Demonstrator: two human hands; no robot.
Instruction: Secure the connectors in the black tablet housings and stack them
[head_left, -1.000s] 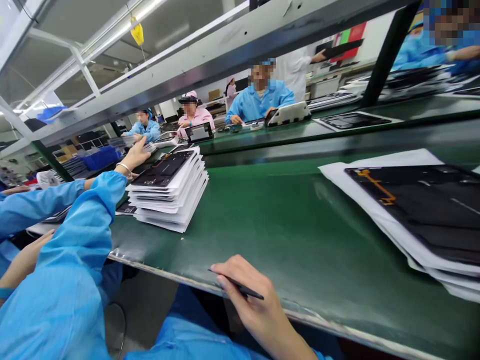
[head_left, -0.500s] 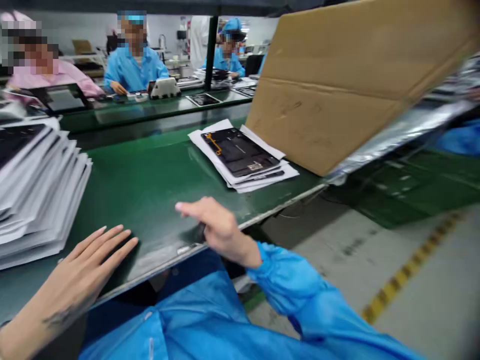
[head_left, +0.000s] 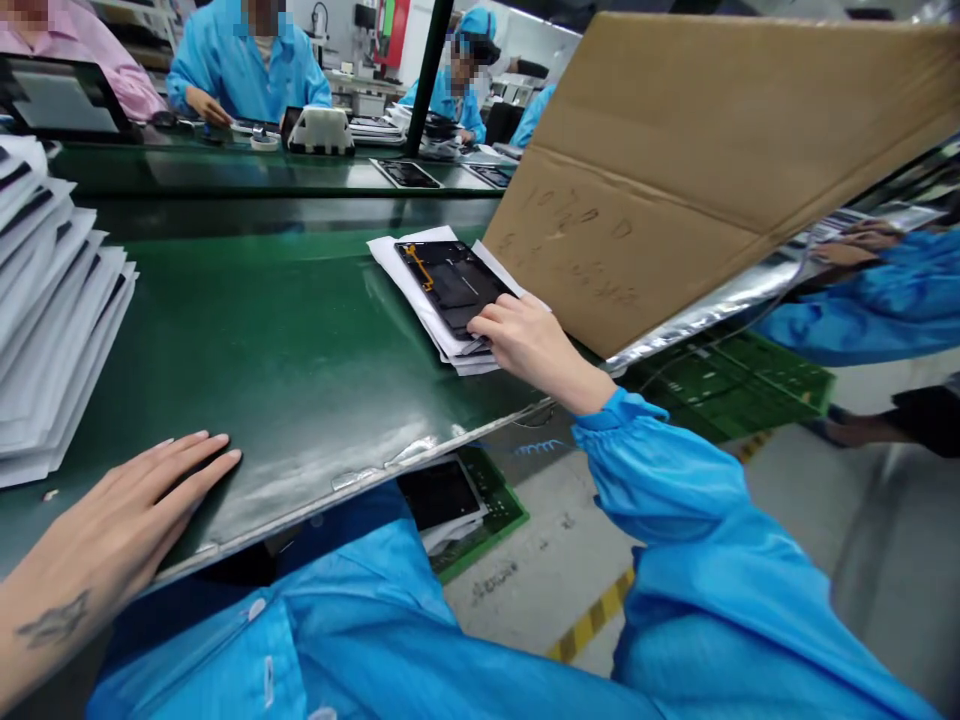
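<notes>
Beyond and to the left of the left fingers, one tall pile of white sheets [head_left: 52, 330] is standing. The left hand [head_left: 139, 505] is lying flat on the green bench [head_left: 277, 330] as it was half a second ago, its fingers close together, gripping nothing. The right hand [head_left: 529, 345], then over bare bench, is now touching one black panel [head_left: 454, 280]; whether its bent fingers are pinching, I cannot tell. The panel is lying beneath and beyond those fingertips, topping one low paper pile [head_left: 405, 280]; rightward, one cardboard sheet [head_left: 637, 190] is slanting.
</notes>
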